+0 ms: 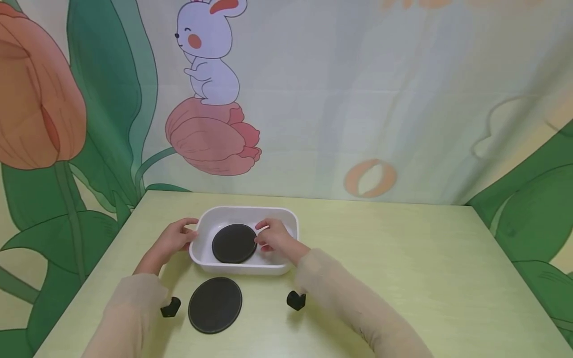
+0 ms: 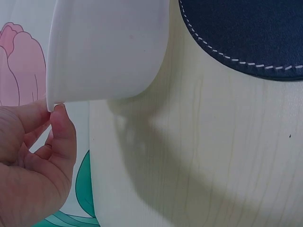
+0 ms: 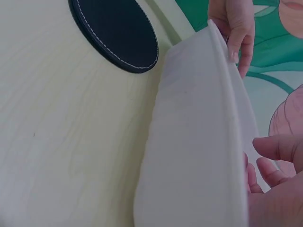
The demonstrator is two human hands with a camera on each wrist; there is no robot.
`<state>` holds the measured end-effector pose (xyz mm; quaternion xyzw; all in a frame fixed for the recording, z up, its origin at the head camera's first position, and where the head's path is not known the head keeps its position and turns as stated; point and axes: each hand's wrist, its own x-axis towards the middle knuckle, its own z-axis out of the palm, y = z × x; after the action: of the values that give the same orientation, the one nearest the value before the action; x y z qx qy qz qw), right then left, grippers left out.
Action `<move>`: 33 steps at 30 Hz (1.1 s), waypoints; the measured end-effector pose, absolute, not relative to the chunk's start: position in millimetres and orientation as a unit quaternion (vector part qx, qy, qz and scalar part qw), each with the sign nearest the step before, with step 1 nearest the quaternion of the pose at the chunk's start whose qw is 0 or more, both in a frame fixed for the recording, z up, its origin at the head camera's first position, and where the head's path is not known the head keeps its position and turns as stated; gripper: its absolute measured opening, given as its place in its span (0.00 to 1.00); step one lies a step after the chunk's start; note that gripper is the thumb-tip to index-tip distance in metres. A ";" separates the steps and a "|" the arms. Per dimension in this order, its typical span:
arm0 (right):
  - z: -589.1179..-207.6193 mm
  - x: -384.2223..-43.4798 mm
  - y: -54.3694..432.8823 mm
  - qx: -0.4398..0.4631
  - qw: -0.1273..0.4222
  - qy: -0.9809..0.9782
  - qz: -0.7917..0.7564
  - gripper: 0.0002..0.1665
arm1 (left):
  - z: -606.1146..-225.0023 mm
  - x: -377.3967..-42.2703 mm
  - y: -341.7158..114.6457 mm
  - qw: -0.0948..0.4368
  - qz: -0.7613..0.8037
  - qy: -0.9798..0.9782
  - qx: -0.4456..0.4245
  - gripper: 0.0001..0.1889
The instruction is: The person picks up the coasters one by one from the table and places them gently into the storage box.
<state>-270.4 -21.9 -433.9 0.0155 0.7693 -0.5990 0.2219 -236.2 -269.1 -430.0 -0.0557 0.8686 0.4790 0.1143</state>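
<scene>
A white rectangular basin (image 1: 246, 269) with rounded corners stands on the table. At its left end my left hand (image 1: 176, 235) pinches the rim between thumb and fingers, plain in the left wrist view too. Inside the basin lies a round black coaster (image 1: 234, 243). My right hand (image 1: 276, 239) reaches over the basin's right side, fingertips right at that coaster's right edge. The right wrist view shows its thumb and fingers (image 3: 277, 147) loosely bent and apart behind the basin wall; the coaster inside is hidden there. A second black coaster (image 1: 215, 305), with white edge stitching, lies in front of the basin.
The pale yellow table (image 1: 403, 278) ends at a printed curtain (image 1: 304, 99) with a rabbit and tulips. Two small black pieces (image 1: 170, 307) show by the sleeves, one near each forearm.
</scene>
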 end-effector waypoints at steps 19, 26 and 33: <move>-411.5 -222.0 -2.7 -0.170 0.296 0.754 -0.561 0.18 | -433.3 -236.7 -270.9 0.114 0.474 0.872 -0.056 0.23; -412.8 -202.8 -9.9 -0.209 0.327 0.736 -0.555 0.20 | -433.6 -237.4 -271.0 0.115 0.473 0.872 -0.056 0.23; -417.8 -193.3 -19.3 -0.271 0.326 0.746 -0.514 0.22 | -432.9 -238.4 -270.4 0.116 0.472 0.872 -0.057 0.24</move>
<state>-193.3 -19.3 -417.8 -0.2709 0.7456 -0.5139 0.3265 -238.4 -270.4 -432.9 -0.0565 0.8720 0.4720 0.1164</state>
